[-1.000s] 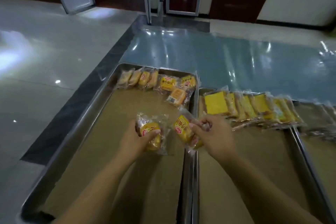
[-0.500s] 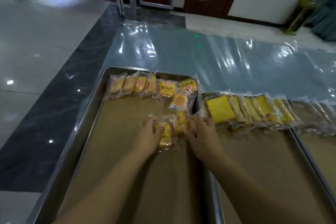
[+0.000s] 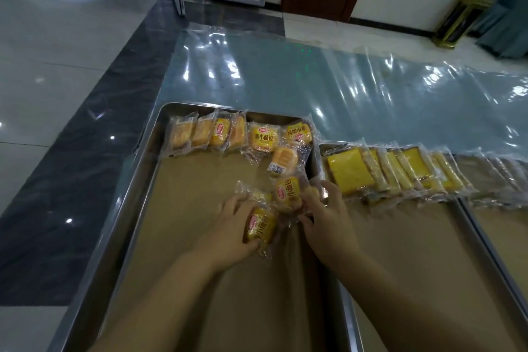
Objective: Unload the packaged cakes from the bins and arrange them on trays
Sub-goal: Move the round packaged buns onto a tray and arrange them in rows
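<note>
Two small wrapped cakes are being set down on the brown paper liner point(image 3: 185, 208) of the left tray point(image 3: 137, 180), just below the row of packets point(image 3: 223, 134) already lined along its far edge. The front packet point(image 3: 261, 226) is grasped by the left hand point(image 3: 228, 226), fingers curled over its top and thumb tucked beneath. The rear packet point(image 3: 287, 191), lying just beyond it and close to the tray's right wall, is pinched by the right hand point(image 3: 328, 217) between fingertips and thumb. Flat yellow slab cakes point(image 3: 394, 171) are overlapped along the far edge of the right tray point(image 3: 468, 208). Each packet is judged to be light, with a soft, easily crushed cake inside a slick, crinkly film that may slide under the fingers. A grip across the cake's firmer sides, lightly closed, is likely to be safest. The loose sealed ends can be nipped for small adjustments, though the packet would swing from them.
</note>
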`<state>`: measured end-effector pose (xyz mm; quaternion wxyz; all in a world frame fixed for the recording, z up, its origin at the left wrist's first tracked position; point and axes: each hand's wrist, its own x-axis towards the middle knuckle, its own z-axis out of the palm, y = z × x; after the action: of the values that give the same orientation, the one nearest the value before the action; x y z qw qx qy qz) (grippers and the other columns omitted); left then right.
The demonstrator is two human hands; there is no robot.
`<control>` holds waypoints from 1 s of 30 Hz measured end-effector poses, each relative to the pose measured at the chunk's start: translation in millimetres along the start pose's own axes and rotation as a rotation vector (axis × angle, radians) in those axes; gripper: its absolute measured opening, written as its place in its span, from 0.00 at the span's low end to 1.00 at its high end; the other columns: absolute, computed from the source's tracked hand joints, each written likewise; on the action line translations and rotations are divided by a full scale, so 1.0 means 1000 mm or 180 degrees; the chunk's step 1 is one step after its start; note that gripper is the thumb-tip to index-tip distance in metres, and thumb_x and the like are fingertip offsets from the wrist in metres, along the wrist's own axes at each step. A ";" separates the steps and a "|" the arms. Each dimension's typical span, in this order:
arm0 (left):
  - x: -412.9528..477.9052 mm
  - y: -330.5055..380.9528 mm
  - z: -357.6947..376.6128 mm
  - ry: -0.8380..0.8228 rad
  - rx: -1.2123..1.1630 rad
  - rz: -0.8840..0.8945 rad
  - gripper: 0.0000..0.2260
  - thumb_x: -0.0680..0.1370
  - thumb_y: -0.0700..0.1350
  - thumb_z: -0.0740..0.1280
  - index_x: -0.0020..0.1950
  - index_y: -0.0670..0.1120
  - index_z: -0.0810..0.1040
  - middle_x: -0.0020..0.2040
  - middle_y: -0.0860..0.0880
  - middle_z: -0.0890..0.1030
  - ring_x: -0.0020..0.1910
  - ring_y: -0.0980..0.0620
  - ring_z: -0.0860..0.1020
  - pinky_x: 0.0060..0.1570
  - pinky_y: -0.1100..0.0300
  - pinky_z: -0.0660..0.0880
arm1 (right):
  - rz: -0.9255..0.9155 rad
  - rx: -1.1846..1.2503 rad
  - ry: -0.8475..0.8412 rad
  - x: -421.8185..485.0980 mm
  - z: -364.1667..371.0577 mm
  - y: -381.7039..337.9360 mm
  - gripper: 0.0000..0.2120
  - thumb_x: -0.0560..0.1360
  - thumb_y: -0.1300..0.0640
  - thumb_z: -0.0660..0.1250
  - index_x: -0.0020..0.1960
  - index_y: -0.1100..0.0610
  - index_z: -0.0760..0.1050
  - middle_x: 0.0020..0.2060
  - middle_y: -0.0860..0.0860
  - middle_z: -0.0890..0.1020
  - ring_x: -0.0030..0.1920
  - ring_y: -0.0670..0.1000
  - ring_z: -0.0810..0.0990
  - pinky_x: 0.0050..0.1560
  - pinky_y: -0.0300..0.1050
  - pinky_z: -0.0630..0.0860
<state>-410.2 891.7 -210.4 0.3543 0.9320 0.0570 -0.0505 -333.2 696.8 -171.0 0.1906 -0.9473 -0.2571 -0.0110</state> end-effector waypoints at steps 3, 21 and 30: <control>0.012 -0.004 0.002 0.0063 -0.0048 -0.0138 0.31 0.73 0.54 0.68 0.73 0.58 0.59 0.72 0.55 0.52 0.70 0.51 0.56 0.69 0.54 0.61 | 0.0043 0.0001 -0.0002 0.010 0.004 0.003 0.19 0.73 0.60 0.68 0.63 0.57 0.73 0.69 0.58 0.64 0.64 0.61 0.70 0.55 0.56 0.76; 0.056 0.010 -0.013 0.0548 -0.0005 -0.0519 0.27 0.77 0.50 0.64 0.74 0.54 0.57 0.70 0.49 0.61 0.65 0.47 0.69 0.59 0.53 0.71 | 0.0373 -0.0450 -0.0669 0.050 -0.018 0.017 0.21 0.77 0.53 0.60 0.69 0.46 0.64 0.72 0.52 0.62 0.69 0.60 0.62 0.62 0.55 0.69; 0.011 0.061 -0.019 0.0701 0.0425 -0.0068 0.15 0.77 0.52 0.65 0.62 0.50 0.73 0.59 0.51 0.72 0.54 0.51 0.73 0.46 0.59 0.70 | 0.0156 -0.0270 -0.0188 -0.002 -0.086 0.039 0.16 0.75 0.48 0.65 0.60 0.53 0.75 0.54 0.51 0.78 0.53 0.54 0.75 0.46 0.45 0.71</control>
<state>-390.0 860.4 -157.7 0.2825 0.9528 0.1020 0.0447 -308.7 633.0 -105.0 0.1429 -0.9605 -0.2387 0.0107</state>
